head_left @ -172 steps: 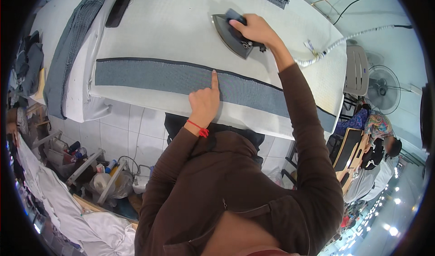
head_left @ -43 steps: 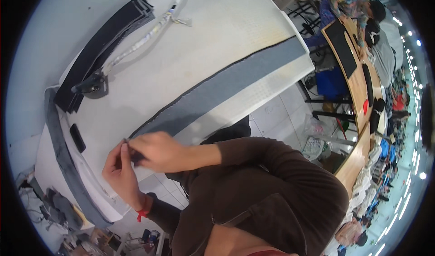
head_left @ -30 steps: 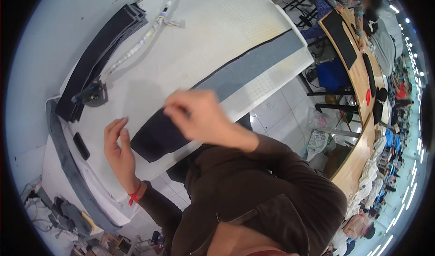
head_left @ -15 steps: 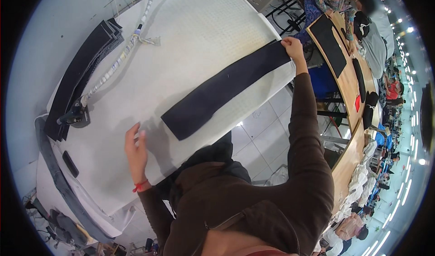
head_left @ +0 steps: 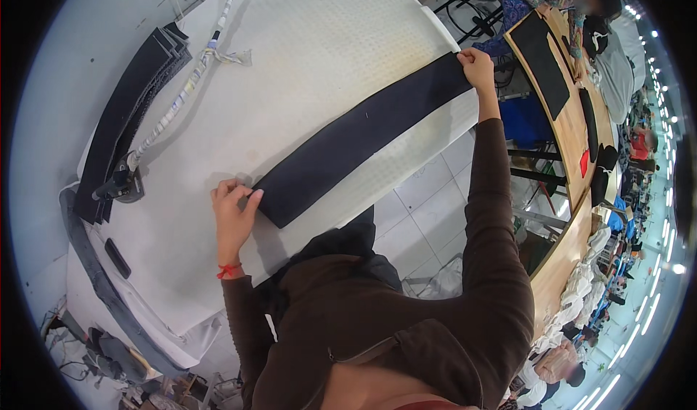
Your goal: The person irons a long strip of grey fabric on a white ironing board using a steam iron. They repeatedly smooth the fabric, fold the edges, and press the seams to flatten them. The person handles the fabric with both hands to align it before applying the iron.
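Note:
A long dark navy fabric strip (head_left: 359, 136) lies stretched flat along the near edge of the white padded ironing table (head_left: 305, 54). My left hand (head_left: 234, 212) pinches the strip's left end against the table, a red thread around its wrist. My right hand (head_left: 475, 65) grips the strip's right end at the table's far right corner, arm fully extended. An iron (head_left: 123, 185) rests at the table's left side, its wrapped hose (head_left: 185, 94) running up across the surface.
A stack of dark fabric strips (head_left: 127, 112) lies along the table's left edge. A small black object (head_left: 116, 257) sits near the table's lower left. A wooden workbench (head_left: 581, 120) with dark pieces and other people stands at the right, over tiled floor (head_left: 428, 214).
Both hands first held the folded strip near its left end. My right hand then swept right, unfolding the strip, and both hands now hold it stretched full length along the table edge.

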The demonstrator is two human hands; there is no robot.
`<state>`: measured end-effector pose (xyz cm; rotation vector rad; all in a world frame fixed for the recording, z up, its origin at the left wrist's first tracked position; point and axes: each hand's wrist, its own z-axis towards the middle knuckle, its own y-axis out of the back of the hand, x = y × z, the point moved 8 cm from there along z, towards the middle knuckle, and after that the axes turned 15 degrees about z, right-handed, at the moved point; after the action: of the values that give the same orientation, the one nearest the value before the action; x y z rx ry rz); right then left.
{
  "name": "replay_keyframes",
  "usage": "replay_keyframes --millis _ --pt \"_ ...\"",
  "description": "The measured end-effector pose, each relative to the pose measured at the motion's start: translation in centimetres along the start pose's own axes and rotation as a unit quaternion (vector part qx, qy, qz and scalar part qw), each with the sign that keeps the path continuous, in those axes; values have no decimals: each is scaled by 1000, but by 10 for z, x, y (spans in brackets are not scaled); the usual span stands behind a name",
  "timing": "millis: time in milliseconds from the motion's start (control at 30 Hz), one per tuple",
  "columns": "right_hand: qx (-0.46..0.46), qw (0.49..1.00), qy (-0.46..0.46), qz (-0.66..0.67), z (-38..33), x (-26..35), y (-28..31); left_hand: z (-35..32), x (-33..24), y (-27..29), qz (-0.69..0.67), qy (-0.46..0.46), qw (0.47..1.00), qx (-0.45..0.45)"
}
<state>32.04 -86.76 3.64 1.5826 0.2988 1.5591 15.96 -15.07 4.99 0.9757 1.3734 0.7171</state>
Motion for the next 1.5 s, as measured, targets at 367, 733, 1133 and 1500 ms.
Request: replay_keyframes --millis 367,733,1133,1500 --pt "-2 995 -65 -80 -1 5 -13 -11 18 -22 -102 129 986 12" --pt "-124 987 -19 -99 -31 29 -18 -45 26 -40 -346 261 901 16" --pt "-37 993 -37 -106 -12 21 -27 -40 28 -46 -385 250 888 28" --pt "-7 984 11 -177 -2 4 -29 -39 30 -54 -364 235 901 -17"
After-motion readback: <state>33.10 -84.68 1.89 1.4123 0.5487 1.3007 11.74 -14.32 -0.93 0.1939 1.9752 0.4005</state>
